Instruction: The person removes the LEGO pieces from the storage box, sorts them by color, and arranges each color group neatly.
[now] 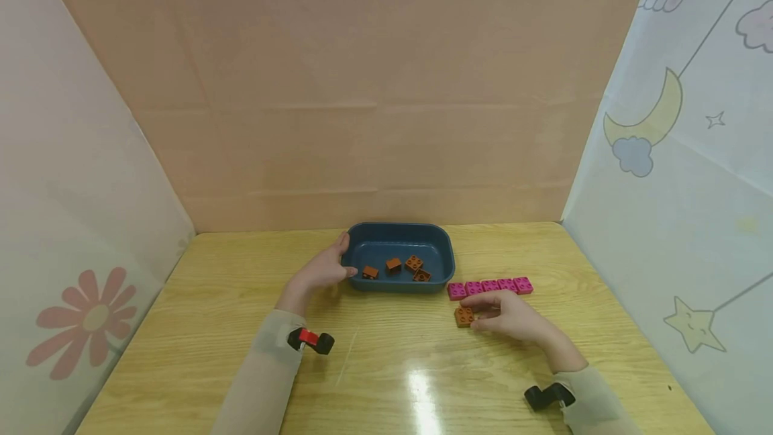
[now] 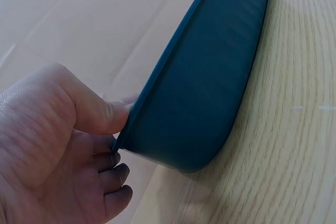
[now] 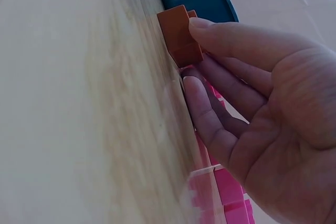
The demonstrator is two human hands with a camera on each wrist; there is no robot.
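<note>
A dark blue tray (image 1: 400, 286) stands at the back of the table with several brown toy bricks (image 1: 394, 265) inside. My left hand (image 1: 323, 267) grips its left end, the thumb over the rim and the other fingers outside, as the left wrist view shows for the tray wall (image 2: 194, 72). To the right of the tray's front corner, one brown brick (image 1: 464, 317) sits studs up on the table. My right hand (image 1: 507, 316) pinches this brown brick (image 3: 178, 30) between thumb and fingers. Just behind it runs a row of pink bricks (image 1: 490, 286), partly covered by the right hand.
The wooden table (image 1: 386, 354) meets a tan backdrop (image 1: 374, 119) behind the tray. Patterned white panels rise on the left (image 1: 90, 220) and right (image 1: 682, 220). A black wrist device (image 1: 549, 396) is strapped on the right sleeve, another (image 1: 311, 340) on the left.
</note>
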